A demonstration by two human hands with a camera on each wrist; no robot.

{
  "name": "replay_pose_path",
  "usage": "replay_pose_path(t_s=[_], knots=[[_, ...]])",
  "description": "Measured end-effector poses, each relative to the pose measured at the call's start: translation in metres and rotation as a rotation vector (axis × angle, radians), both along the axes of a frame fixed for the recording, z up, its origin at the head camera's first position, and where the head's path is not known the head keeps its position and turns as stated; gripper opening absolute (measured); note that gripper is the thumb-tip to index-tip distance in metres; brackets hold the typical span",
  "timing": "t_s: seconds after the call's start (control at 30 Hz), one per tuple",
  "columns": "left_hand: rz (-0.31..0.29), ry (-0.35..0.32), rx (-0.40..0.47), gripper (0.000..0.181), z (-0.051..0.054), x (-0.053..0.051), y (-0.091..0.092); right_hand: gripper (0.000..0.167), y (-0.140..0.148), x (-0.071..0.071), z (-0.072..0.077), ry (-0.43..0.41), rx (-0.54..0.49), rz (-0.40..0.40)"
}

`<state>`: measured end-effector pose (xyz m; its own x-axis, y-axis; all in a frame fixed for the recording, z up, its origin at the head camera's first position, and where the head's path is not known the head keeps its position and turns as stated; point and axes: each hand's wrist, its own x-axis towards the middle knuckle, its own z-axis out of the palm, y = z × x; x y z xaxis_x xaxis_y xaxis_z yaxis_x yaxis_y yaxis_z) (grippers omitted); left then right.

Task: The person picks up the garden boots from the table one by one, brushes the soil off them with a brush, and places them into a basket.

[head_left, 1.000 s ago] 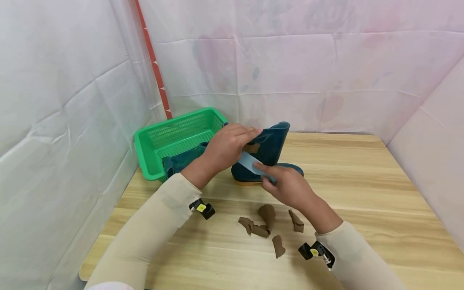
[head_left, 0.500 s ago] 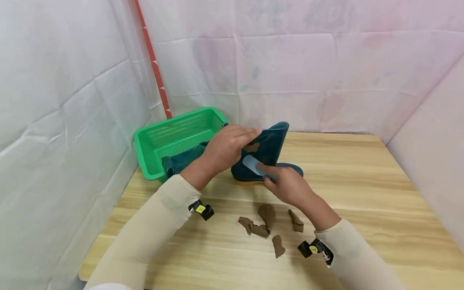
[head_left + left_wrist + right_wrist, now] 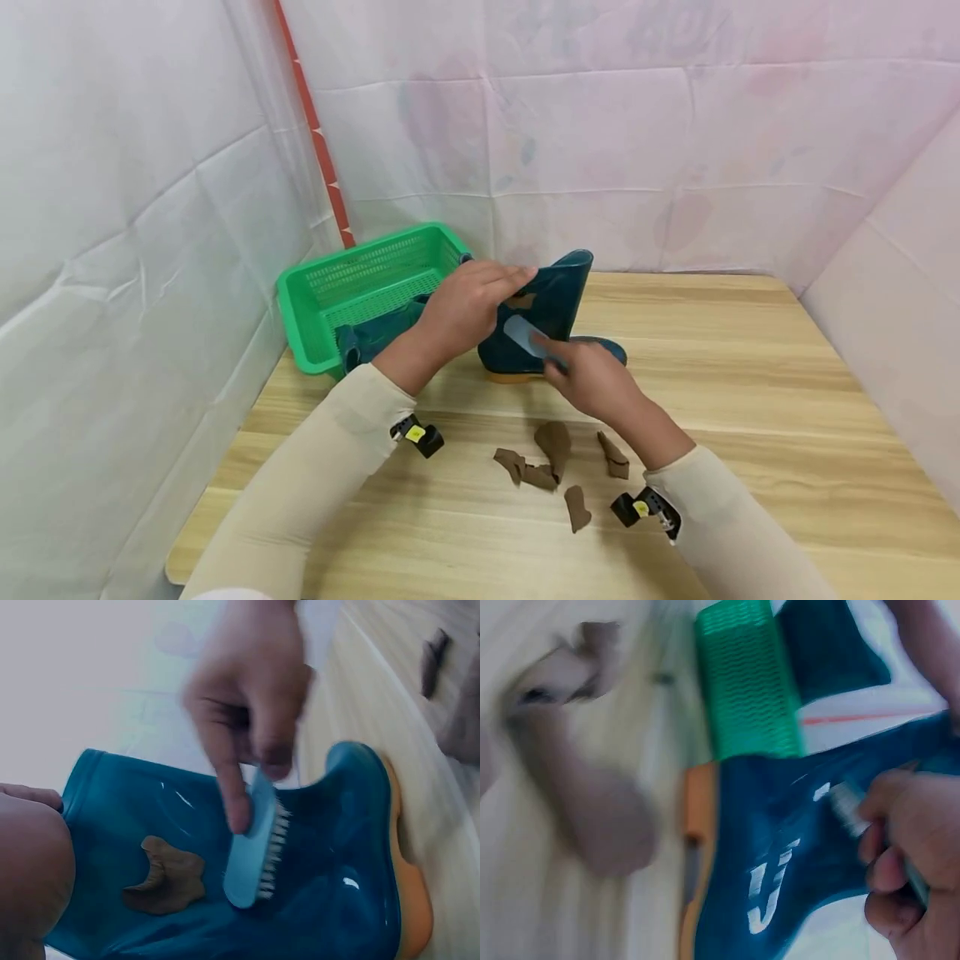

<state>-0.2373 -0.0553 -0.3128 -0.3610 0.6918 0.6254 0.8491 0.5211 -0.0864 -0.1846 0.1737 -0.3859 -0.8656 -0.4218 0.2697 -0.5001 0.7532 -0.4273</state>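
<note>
A dark teal rain boot (image 3: 561,296) with an orange sole stands on the table. My left hand (image 3: 468,304) grips its upper edge. In my right hand (image 3: 600,383) is a light blue scrub brush (image 3: 522,333), its white bristles facing the shaft, as the left wrist view shows. One finger lies stretched along the back of the brush (image 3: 251,855). A brown, ragged-edged patch (image 3: 169,877) clings to the boot between the left hand and the brush. The right wrist view is blurred, and my right hand (image 3: 922,840) covers much of the brush there.
A green plastic basket (image 3: 300,325) stands at the back left, with another teal boot (image 3: 382,329) lying in it, partly hidden by the left arm. Several brown scraps (image 3: 553,446) lie on the wooden table (image 3: 750,400) in front of the boot. White sheeting (image 3: 585,167) rises behind.
The brush has slid down the boot shaft from beside the left hand, then slightly up again, uncovering more of the brown patch. The left hand stays at the boot's top, which tilts slightly left.
</note>
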Motion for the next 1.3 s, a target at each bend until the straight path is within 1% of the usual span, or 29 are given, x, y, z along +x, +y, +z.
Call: replay_pose_path(t_s=[0.03,0.07,0.1,0.17,0.2,0.27,0.3,0.33,0.4,0.57,0.63,0.67,0.73,0.77,0.83,0.9,0.93,0.97,1.0,1.03,1.1,1.17,1.2,1.23,1.27,1.3], knots=[[0.003,0.005,0.004,0.052,0.0,0.0,0.0,0.042,0.0,0.001,-0.001,-0.003,0.014,0.013],[0.004,0.009,0.005,0.054,0.0,0.0,-0.001,0.042,0.0,0.001,-0.002,0.012,0.016,0.03],[0.002,0.018,0.007,0.054,0.001,-0.001,-0.001,0.042,0.0,0.003,-0.003,0.049,0.004,0.052],[-0.001,0.027,0.009,0.053,0.002,-0.001,-0.001,0.043,-0.001,0.005,0.0,0.147,-0.036,0.091],[0.0,0.032,0.009,0.053,0.002,-0.001,-0.001,0.044,-0.001,0.006,0.002,0.21,-0.065,0.104],[0.004,0.038,0.013,0.052,0.003,-0.001,-0.001,0.047,-0.003,0.005,0.005,0.325,-0.107,0.116],[0.005,0.039,0.017,0.052,0.004,0.0,0.0,0.048,-0.004,0.004,0.006,0.366,-0.118,0.114],[0.004,0.038,0.022,0.052,0.004,0.0,0.0,0.049,-0.005,0.003,0.006,0.382,-0.123,0.106],[-0.001,0.036,0.019,0.053,0.005,0.001,0.0,0.05,-0.006,0.002,0.006,0.357,-0.121,0.083],[-0.01,0.029,0.0,0.051,0.004,0.001,0.003,0.044,-0.005,0.0,0.004,0.148,-0.044,0.034],[-0.001,0.032,-0.007,0.053,0.004,0.001,0.003,0.043,-0.004,0.002,0.003,0.093,-0.012,0.044],[0.003,0.032,-0.009,0.054,0.004,0.001,0.003,0.042,-0.004,0.003,0.003,0.084,-0.002,0.059],[0.007,0.032,-0.009,0.056,0.005,0.002,0.002,0.042,-0.003,0.006,0.002,0.119,-0.013,0.103],[0.006,0.033,-0.008,0.056,0.005,0.002,0.002,0.042,-0.003,0.007,0.003,0.162,-0.032,0.13],[0.001,0.031,-0.001,0.055,0.006,0.001,0.001,0.044,-0.003,0.009,0.004,0.279,-0.079,0.163],[-0.003,0.034,0.011,0.052,0.006,0.001,0.002,0.047,-0.003,0.008,0.006,0.387,-0.113,0.156],[-0.004,0.037,0.015,0.051,0.006,0.001,0.001,0.048,-0.004,0.007,0.007,0.413,-0.123,0.143],[-0.004,0.039,0.018,0.05,0.007,0.001,0.001,0.049,-0.005,0.006,0.007,0.414,-0.129,0.126],[0.0,0.042,0.018,0.049,0.007,0.001,0.001,0.049,-0.005,0.005,0.007,0.397,-0.128,0.107],[0.002,0.046,0.014,0.049,0.006,0.002,0.001,0.048,-0.005,0.004,0.006,0.362,-0.125,0.087],[-0.001,0.045,0.005,0.049,0.005,0.002,0.001,0.045,-0.004,0.003,0.004,0.254,-0.089,0.065],[0.0,0.043,-0.003,0.049,0.004,0.002,0.001,0.043,-0.004,0.003,0.001,0.134,-0.042,0.06],[0.001,0.042,-0.006,0.05,0.004,0.002,0.001,0.042,-0.003,0.003,-0.001,0.092,-0.018,0.062],[-0.001,0.04,-0.007,0.05,0.004,0.002,0.001,0.042,-0.003,0.003,-0.002,0.062,0.003,0.069],[-0.001,0.039,-0.006,0.052,0.004,0.002,0.0,0.042,-0.004,0.004,-0.003,0.053,0.013,0.082],[0.002,0.041,-0.005,0.053,0.004,0.002,0.0,0.042,-0.004,0.006,-0.004,0.063,0.011,0.096]])
